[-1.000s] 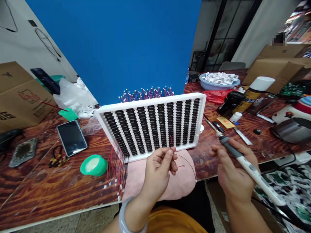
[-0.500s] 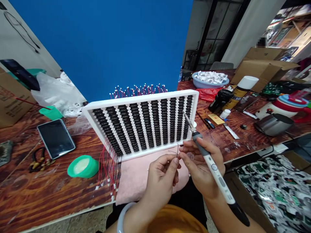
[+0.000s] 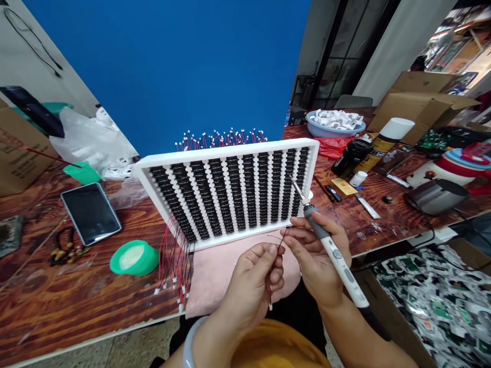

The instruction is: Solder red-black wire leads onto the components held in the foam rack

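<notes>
My left hand (image 3: pixel 258 278) pinches a thin red and black wire lead (image 3: pixel 276 244) just in front of the tilted white tray (image 3: pixel 230 152), which holds rows of small black round parts. My right hand (image 3: pixel 318 250) grips a white and grey soldering iron (image 3: pixel 329 244), its tip pointing up at the tray's right columns, while its fingertips touch the same wire. The two hands meet over a pink pad (image 3: pixel 215 276) at the table's front edge. Red wires with white plugs (image 3: pixel 174 258) hang from the tray's lower left corner.
A green tin of paste (image 3: pixel 134 258) and a phone (image 3: pixel 91 212) lie to the left. On the right are a spray can (image 3: pixel 383 143), a black bottle (image 3: pixel 349 156), a basin of white parts (image 3: pixel 333 122), cardboard boxes (image 3: pixel 418 102) and a red and white cooker (image 3: pixel 452 174).
My right hand came in from the right with the soldering iron and now touches the wire that my left hand holds. The view shifted slightly.
</notes>
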Motion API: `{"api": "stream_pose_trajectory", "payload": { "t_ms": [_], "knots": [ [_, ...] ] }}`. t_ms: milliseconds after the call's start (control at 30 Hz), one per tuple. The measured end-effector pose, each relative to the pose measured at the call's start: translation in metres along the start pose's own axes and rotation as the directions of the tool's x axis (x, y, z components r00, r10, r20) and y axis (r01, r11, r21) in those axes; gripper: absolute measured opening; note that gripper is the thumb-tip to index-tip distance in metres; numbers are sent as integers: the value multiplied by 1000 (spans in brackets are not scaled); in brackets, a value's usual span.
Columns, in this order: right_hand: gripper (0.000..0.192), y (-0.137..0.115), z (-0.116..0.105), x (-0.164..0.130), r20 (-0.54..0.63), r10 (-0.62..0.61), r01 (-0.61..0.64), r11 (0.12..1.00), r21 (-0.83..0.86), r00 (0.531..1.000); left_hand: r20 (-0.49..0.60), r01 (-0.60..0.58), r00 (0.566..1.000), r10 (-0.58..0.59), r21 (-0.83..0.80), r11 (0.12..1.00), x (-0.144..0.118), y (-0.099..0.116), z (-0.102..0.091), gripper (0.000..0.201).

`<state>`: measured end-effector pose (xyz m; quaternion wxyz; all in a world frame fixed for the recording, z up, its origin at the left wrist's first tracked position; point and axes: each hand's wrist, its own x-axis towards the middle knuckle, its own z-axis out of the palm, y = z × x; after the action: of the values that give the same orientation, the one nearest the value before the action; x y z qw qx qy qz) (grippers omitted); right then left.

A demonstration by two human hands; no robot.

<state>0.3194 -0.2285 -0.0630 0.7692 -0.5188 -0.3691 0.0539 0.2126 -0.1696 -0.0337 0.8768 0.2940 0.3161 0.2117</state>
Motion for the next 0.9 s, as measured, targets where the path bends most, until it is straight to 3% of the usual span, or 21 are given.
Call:
{"api": "stream_pose_trajectory", "payload": {
  "t_ms": [100, 200, 300, 433, 900],
  "knots": [
    [55, 3, -1, -2, -33, 4, -4, 1000, -24, 999, -64, -126, 990, 129, 45, 991, 3, -3, -5, 42],
    [58, 5, 2, -6, -37, -1, 0, 999, -33, 999, -113, -308, 936, 334, 200, 930, 4, -7, -11, 40],
    [58, 5, 9, -10, -26, 45, -45, 999, -13, 999, -101, -402, 886, 453, 323, 857, 2, -9, -14, 37],
    [57, 5, 18, -12, -51, 70, -70, 998, 6, 996, -72, -405, 888, 454, 348, 846, -2, -10, -15, 33],
    [55, 6, 27, -17, -41, 23, -22, 1000, 22, 999, -66, -418, 896, 439, 211, 884, -3, -16, -22, 36]
  ]
}}
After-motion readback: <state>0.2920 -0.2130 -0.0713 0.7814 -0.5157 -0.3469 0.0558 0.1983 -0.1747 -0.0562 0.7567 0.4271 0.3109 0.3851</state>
